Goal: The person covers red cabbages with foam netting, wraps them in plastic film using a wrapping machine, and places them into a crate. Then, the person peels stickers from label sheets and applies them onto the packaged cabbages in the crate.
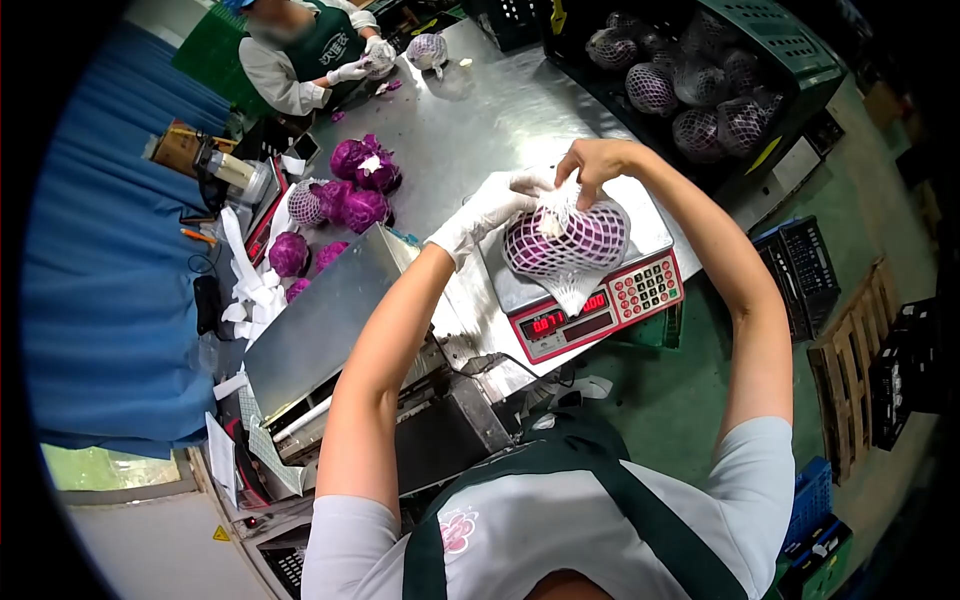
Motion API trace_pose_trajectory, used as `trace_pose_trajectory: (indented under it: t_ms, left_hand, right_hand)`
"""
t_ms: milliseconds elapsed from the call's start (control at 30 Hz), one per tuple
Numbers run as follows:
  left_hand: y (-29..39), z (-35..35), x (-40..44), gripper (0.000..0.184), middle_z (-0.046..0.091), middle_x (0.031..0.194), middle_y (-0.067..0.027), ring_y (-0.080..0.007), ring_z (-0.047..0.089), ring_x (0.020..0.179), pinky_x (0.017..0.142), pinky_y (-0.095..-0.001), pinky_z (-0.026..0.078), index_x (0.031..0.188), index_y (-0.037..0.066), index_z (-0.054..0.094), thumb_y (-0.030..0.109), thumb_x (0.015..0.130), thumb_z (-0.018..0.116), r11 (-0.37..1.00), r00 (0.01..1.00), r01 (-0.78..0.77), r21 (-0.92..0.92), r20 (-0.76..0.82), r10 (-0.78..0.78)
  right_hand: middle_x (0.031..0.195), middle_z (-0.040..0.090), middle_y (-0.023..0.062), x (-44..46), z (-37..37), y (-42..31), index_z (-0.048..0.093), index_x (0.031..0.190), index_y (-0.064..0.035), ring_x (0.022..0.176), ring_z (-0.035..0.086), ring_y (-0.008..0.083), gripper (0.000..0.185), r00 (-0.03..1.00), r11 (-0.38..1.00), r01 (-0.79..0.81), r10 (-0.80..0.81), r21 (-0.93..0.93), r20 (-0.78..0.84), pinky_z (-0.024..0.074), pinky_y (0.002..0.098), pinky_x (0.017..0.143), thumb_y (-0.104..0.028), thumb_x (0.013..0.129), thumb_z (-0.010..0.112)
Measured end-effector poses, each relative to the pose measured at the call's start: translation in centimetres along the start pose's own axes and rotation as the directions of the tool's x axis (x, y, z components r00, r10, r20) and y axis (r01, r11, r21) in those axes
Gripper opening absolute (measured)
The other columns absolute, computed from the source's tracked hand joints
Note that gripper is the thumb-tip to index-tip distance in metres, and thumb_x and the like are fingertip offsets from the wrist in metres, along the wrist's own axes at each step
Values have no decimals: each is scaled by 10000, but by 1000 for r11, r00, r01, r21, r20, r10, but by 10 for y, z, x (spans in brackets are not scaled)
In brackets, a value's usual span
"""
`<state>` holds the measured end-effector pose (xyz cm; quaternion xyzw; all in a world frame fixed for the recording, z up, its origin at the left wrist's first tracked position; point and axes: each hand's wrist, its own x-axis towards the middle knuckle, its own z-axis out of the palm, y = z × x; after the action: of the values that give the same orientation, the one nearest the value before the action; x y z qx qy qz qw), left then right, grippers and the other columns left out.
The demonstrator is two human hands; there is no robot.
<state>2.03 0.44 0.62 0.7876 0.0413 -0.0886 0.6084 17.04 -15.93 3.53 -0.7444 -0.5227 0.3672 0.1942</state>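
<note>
A red cabbage (565, 240) in a white foam net rests on the pan of a red digital scale (600, 308), whose red display is lit. My left hand (492, 212), in a white glove, is closed on the upper left of the net. Bare, my right hand (590, 168) pinches the gathered net at the top of the cabbage. One end of the net hangs down over the scale's front edge, partly across the display.
Loose red cabbages (365, 185) lie at the left of the metal table (450, 130). A dark crate (790, 60) at the upper right holds several netted cabbages. A co-worker (310, 50) handles a netted cabbage across the table. A metal machine (320, 320) stands beside my left arm.
</note>
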Motion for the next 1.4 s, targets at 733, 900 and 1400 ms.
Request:
trace_pose_trajectory:
  t_ms: [733, 900, 1400]
  left_hand:
    - [-25, 22, -70, 908, 526, 1175, -139, -251, 518, 1079, 968, -339, 406, 1272, 39, 396, 204, 476, 801, 881, 936, -147, 449, -226, 272]
    - [39, -4, -171, 936, 412, 1250, -196, -345, 516, 1068, 869, -390, 468, 1336, -9, 277, 281, 569, 728, 660, 879, 187, 728, -424, 219]
    - [-48, -91, -386, 458, 460, 1202, -238, -386, 525, 839, 679, -417, 464, 1284, 61, 432, 176, 841, 454, -227, 497, 864, 449, -695, 520]
  right_hand:
    - [994, 616, 165, -54, 84, -41, 471, 1214, 3, 853, 634, 255, 786, 800, 751, -93, 447, 653, -400, 535, 385, 601, -489, 664, 742]
    - [1039, 610, 152, -14, 73, -112, 497, 1220, 2, 921, 611, 204, 736, 870, 856, 166, 107, 490, -481, 480, 300, 800, -340, 637, 790]
    - [1033, 638, 123, 278, 210, -359, 553, 701, -24, 796, 574, 113, 194, 813, 367, 360, -575, 857, -95, 461, 257, 752, -150, 837, 608]
